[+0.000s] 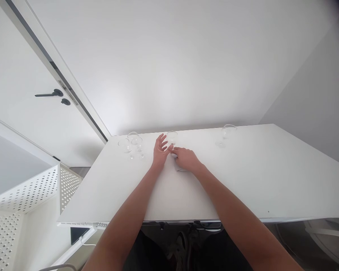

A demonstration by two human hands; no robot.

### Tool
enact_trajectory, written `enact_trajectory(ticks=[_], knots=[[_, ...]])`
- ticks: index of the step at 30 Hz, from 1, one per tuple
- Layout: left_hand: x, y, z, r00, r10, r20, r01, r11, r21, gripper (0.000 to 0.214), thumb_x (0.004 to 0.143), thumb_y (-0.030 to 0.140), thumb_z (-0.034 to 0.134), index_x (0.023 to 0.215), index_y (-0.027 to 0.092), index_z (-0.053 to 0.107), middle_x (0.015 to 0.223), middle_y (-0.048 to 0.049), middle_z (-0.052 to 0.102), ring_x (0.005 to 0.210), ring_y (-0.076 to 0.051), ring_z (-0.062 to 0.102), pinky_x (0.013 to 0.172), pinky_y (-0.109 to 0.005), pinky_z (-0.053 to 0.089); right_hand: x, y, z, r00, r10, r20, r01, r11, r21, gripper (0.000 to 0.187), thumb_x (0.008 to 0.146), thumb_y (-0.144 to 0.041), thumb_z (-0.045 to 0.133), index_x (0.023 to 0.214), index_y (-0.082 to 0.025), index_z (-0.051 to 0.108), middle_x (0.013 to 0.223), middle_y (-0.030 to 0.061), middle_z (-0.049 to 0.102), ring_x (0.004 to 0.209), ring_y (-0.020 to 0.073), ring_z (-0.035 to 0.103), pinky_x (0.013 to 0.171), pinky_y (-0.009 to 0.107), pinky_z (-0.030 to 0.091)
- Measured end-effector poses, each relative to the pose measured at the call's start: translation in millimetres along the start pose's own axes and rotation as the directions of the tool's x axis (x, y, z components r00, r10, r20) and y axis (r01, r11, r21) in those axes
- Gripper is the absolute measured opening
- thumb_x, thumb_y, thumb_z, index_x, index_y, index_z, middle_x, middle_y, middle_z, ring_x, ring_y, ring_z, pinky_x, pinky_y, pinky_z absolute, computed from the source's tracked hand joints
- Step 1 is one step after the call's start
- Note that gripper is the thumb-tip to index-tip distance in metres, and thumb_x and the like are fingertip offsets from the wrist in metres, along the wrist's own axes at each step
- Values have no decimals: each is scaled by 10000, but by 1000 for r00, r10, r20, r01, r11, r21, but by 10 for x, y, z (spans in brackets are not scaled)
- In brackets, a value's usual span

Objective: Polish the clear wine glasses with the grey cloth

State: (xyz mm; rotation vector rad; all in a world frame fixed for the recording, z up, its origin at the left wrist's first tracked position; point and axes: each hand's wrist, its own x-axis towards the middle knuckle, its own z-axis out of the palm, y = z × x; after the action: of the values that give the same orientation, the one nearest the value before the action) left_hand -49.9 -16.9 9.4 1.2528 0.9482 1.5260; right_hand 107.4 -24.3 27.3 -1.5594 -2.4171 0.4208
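Both my arms reach over a white table (243, 180). My left hand (160, 150) has its fingers spread apart, close to a clear stemmed glass (172, 138) standing near the table's far edge. My right hand (186, 159) rests palm down on a small white cloth (180, 168), its fingers curled over it and reaching toward the foot of that glass. I cannot tell whether either hand touches the glass.
Two or three clear glasses (131, 145) stand in a group at the far left of the table. Another stemmed glass (226, 133) stands at the far right. A white door with a black handle (49, 93) is on the left, a perforated white shelf (28, 192) below it.
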Motion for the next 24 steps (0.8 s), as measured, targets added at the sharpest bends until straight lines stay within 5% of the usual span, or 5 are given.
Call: enact_trajectory(ticks=[3, 8, 16, 24], knots=[[-2, -4, -7, 999, -28, -36, 29, 999, 18, 567, 862, 463, 743, 1385, 371, 543, 1540, -68, 491, 1301, -262, 539, 1085, -447, 420, 31, 94, 3, 982, 189, -8, -189, 982, -24, 482, 869, -168, 497, 1323, -266, 628, 1344, 130, 617, 1035, 298, 658, 813, 388, 471], [7, -15, -5, 999, -34, -20, 35, 999, 33, 452, 892, 518, 681, 1306, 356, 602, 1445, -69, 579, 1132, -227, 613, 1024, -428, 439, 59, 327, -15, 883, 468, -37, -468, 884, 25, 482, 893, -231, 483, 1369, -214, 550, 1476, 204, 471, 1074, 334, 656, 844, 438, 493], [4, -12, -1, 997, -67, 22, 67, 998, -1, 445, 893, 491, 665, 1316, 374, 590, 1409, -53, 599, 1067, -209, 630, 922, -378, 486, 94, 654, 7, 722, 683, -109, -655, 726, 209, 652, 864, -371, 571, 1460, -123, 475, 1587, 348, 271, 1151, 423, 630, 865, 560, 504], [-1, 9, 5, 990, -96, 102, 101, 993, -52, 398, 899, 460, 646, 1279, 349, 604, 1378, -56, 595, 1017, -187, 636, 897, -350, 493, 81, 750, -33, 667, 738, -96, -680, 657, 325, 837, 832, -450, 629, 1523, -48, 384, 1593, 417, 178, 1329, 512, 500, 922, 650, 460]])
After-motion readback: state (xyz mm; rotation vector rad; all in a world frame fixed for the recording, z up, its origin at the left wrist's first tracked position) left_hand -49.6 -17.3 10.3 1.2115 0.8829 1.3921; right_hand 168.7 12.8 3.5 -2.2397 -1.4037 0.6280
